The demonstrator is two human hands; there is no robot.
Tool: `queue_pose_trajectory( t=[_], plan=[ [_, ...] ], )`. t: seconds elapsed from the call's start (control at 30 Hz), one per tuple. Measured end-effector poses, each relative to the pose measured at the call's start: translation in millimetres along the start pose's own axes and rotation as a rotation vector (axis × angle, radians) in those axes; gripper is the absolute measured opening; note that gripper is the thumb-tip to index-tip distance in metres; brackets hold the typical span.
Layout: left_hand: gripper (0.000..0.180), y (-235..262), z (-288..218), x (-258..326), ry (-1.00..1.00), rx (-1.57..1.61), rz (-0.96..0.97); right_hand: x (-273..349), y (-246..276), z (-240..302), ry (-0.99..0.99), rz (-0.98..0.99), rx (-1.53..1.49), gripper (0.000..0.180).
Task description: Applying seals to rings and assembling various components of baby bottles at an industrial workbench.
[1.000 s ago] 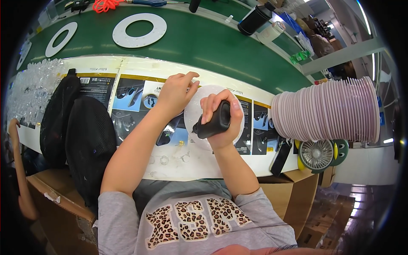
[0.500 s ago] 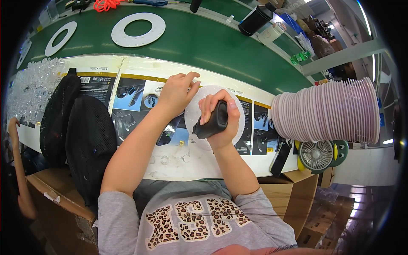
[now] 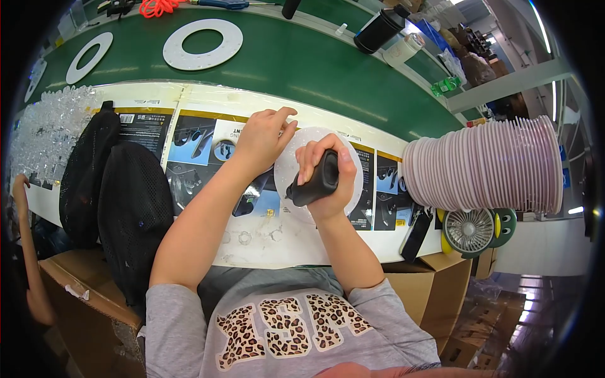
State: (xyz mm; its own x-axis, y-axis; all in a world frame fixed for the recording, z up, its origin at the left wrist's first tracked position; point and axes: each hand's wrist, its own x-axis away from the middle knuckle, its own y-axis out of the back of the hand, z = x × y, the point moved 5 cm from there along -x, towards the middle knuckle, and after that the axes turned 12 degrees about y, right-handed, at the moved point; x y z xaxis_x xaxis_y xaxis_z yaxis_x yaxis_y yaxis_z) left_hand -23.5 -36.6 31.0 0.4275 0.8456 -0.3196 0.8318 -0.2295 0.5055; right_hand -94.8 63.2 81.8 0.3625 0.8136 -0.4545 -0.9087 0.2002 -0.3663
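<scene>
My right hand (image 3: 328,176) is wrapped round a black rounded tool (image 3: 318,181) with a short tip at its lower left; its exact kind cannot be told. The tool is held above a white disc (image 3: 291,160) that lies flat on the table and is partly hidden by the hand. At the disc's left edge is my left hand (image 3: 261,140), its index finger stretched out and its thumb apart from it. Nothing can be made out between these fingers. Under both forearms, dark printed sheets (image 3: 189,145) cover part of the white tabletop.
Two black mesh covers (image 3: 133,214) and a heap of clear small parts (image 3: 53,135) lie left. A stack of pale rings (image 3: 482,165), a small fan (image 3: 468,230) and a phone (image 3: 416,234) are at right. White rings (image 3: 230,53) lie on the green surface (image 3: 302,82) beyond.
The white rings on the green surface have shifted slightly to the left. Both my hands and the black tool have stayed nearly in place.
</scene>
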Motion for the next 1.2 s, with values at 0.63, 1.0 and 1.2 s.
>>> queue_pose_trajectory(
  t=[0.63,1.0,1.2],
  plan=[
    [0.019,-7.3,4.6,3.3,0.026,0.000,-0.103,-4.1,90.5,3.6,-0.151,-0.443,-0.466,0.031],
    [0.015,0.1,5.5,-5.2,0.069,0.056,-0.122,-5.5,142.0,-16.7,-0.287,-0.457,-0.999,0.036],
    [0.015,10.8,10.1,2.3,0.104,0.021,-0.158,-6.3,133.2,-22.9,-0.379,-0.583,-0.945,0.038]
  ],
)
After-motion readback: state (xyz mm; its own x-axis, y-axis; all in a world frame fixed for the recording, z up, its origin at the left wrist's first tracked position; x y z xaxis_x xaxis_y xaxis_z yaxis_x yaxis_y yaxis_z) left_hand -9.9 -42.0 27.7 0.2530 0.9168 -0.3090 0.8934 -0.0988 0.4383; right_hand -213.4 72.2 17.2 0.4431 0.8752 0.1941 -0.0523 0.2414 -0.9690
